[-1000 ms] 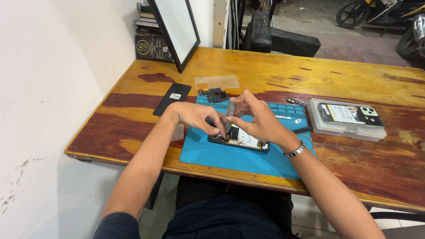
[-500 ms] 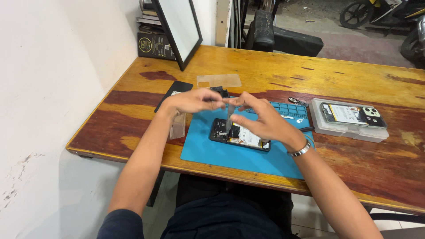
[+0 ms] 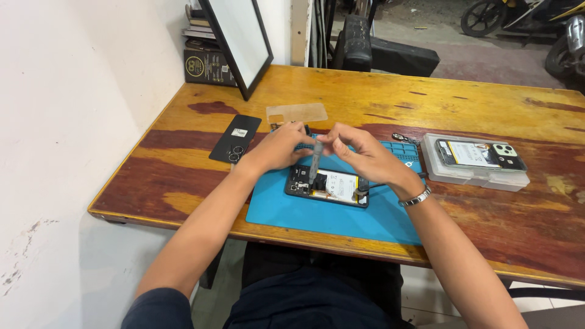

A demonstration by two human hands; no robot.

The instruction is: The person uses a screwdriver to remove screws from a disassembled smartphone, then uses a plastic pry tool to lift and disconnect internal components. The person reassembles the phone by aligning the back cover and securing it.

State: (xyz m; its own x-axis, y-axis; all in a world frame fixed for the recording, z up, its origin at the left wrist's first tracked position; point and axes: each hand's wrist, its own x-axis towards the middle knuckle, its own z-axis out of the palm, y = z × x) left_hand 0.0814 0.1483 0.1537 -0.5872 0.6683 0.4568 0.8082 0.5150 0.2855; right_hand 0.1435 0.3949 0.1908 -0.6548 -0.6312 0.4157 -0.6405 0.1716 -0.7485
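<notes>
Both hands meet just above an opened phone (image 3: 328, 185) that lies face down on a blue work mat (image 3: 341, 210) on the wooden worktop (image 3: 378, 97). The left hand (image 3: 279, 146) is curled nearly closed, its fingertips pinching the top of a slim grey screwdriver (image 3: 315, 161) that stands almost upright, its tip down at the upper end of the phone's exposed insides. The right hand (image 3: 359, 152) is likewise bent in, fingers touching the same tool's top from the other side; a metal wristband (image 3: 417, 197) sits on that wrist. Beyond the fingers, at the far edge of the mat, lies a small dark part, mostly hidden by the hands. Well out to the right of the right hand stands a shallow clear plastic box (image 3: 472, 167); another phone (image 3: 478, 155) rests on top of it, back up, pale with a camera cluster at its right end, and what the box holds underneath cannot be made out. To the left of the left hand a black back cover (image 3: 235, 137) lies flat on the wood, and just past it a clear plastic sheet (image 3: 297, 113). Farther off, a dark-framed panel (image 3: 237, 39) leans against the wall.
</notes>
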